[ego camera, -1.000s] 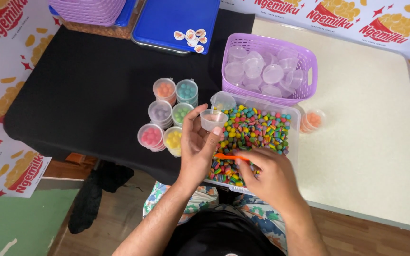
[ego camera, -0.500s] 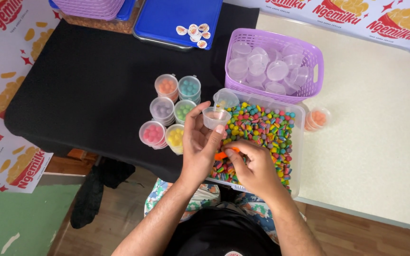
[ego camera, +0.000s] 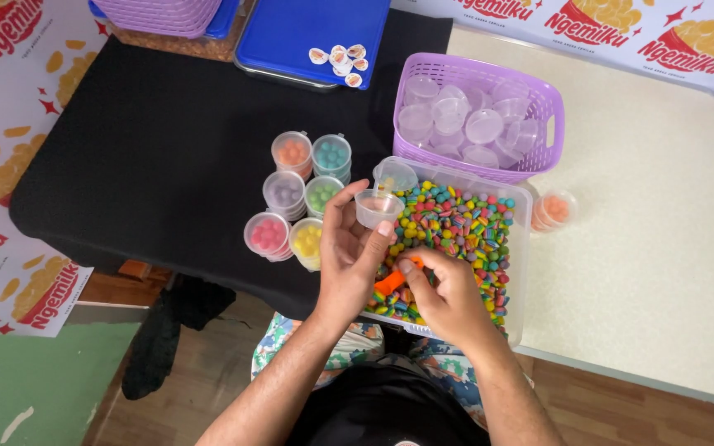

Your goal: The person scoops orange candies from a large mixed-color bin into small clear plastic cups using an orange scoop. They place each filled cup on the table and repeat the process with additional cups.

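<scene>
Since the earlier frames the right hand (ego camera: 448, 297) has crept a little inward over the near part of the tub (ego camera: 522, 248), fingers curled shut around a small orange scoop (ego camera: 392, 283), while the left hand (ego camera: 349, 256) has kept the little clear cup (ego camera: 378, 208) pinched between thumb and fingertips above the tub's left side, barely shifted. That cup looks all but empty, only a faint pink tinge showing at its bottom, so its filling appears hardly begun. Six filled cups (ego camera: 303, 194) already stand in a tight cluster on the black surface (ego camera: 159, 165) just left of the tub, each holding one colour of round sweets: orange, teal, purple, green, pink, yellow; some seem stacked on others beneath. One more cup of orange sweets (ego camera: 554, 210) sits alone on the pale surface to the tub's right. Plenty remains: the tub is a clear, thin-walled plastic rectangle nearly full of glossy mixed sweets, small balls and striped pillow shapes, and the purple slotted basket (ego camera: 551, 111) behind it holds many empty translucent cups. Another clear cup (ego camera: 395, 175) rests at the tub's far left corner. Round stickers (ego camera: 340, 59) lie on a smooth blue tray (ego camera: 291, 37) at the back.
</scene>
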